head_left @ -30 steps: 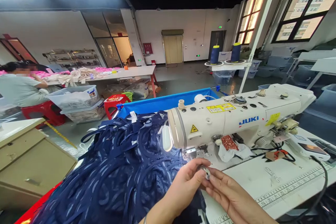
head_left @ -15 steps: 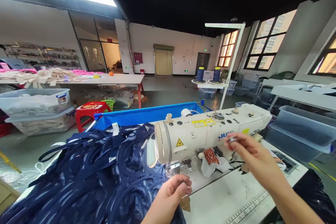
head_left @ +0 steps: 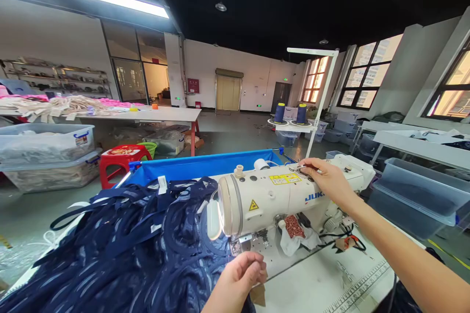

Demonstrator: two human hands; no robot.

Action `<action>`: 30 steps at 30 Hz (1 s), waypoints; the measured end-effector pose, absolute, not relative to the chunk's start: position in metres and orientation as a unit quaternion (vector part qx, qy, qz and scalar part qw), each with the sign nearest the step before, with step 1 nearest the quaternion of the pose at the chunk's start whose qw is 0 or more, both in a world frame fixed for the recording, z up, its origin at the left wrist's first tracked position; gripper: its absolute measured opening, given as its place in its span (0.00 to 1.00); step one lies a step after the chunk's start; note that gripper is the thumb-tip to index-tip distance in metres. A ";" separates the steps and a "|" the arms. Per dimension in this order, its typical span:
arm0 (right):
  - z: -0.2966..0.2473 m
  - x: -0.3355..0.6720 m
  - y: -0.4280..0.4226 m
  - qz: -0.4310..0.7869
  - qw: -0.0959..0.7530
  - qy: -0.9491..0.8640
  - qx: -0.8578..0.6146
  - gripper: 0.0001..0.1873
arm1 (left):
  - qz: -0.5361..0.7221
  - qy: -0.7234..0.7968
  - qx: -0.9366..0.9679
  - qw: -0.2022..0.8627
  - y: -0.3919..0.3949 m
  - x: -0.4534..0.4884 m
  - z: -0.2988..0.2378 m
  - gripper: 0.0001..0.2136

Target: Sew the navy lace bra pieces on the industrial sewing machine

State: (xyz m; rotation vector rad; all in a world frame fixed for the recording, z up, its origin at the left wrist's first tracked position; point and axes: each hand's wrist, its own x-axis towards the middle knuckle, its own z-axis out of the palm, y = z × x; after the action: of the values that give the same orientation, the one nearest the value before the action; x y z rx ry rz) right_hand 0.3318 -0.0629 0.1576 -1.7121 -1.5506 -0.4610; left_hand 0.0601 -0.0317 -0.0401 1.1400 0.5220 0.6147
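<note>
A white sewing machine (head_left: 260, 195) stands on the table in front of me. My right hand (head_left: 321, 173) reaches over its top, fingertips pinched on a small metal bobbin at the round fitting there; the fingers mostly hide it. Low in front of the needle area, my left hand (head_left: 244, 274) is closed with its fingers curled; whatever they hold is hidden. Beside it on the left lies a heap of navy blue bras (head_left: 147, 244), some reaching close to the needle plate. A white cloth bundle with reddish bits (head_left: 293, 227) sits under the machine arm.
Orange-handled snips (head_left: 354, 243) lie on the table right of the machine, beyond a printed ruler (head_left: 358, 288). A thread stand with blue cones (head_left: 301, 115) rises behind. A blue fabric bin (head_left: 205, 161) borders the far edge. Clear plastic boxes (head_left: 422, 190) stand at right.
My right hand has moved from in front of the machine up and away onto its top, with the bobbin. The orange-handled snips have come into view. My left hand has barely moved.
</note>
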 end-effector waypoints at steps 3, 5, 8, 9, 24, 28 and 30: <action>0.168 0.341 -0.058 -0.225 0.410 -0.577 -0.670 0.17 | 0.278 0.243 0.527 0.765 -0.031 0.060 -0.039 0.29; 0.175 0.347 -0.057 -0.234 0.388 -0.587 -0.671 0.18 | 0.277 0.245 0.530 0.763 -0.031 0.060 -0.036 0.29; 0.176 0.349 -0.063 -0.209 0.326 -0.639 -0.665 0.15 | 0.275 0.244 0.531 0.763 -0.032 0.058 -0.030 0.29; 0.173 0.349 -0.066 -0.203 0.311 -0.652 -0.661 0.15 | 0.272 0.242 0.532 0.765 -0.033 0.057 -0.028 0.28; 0.169 0.360 -0.084 -0.180 0.121 -0.733 -0.644 0.27 | 0.268 0.241 0.562 0.745 -0.039 0.052 -0.016 0.22; 0.195 0.352 -0.081 -0.144 0.042 -0.745 -0.650 0.25 | 0.272 0.245 0.559 0.744 -0.041 0.053 -0.013 0.22; 0.207 0.348 -0.078 -0.138 0.021 -0.716 -0.684 0.22 | 0.272 0.245 0.559 0.744 -0.042 0.053 -0.012 0.23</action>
State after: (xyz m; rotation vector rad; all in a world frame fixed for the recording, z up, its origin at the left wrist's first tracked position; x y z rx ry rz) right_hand 0.3481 -0.0777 0.2071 -2.1219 -2.2186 -0.4267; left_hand 0.0525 -0.0421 -0.0120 1.2239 0.5368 0.5961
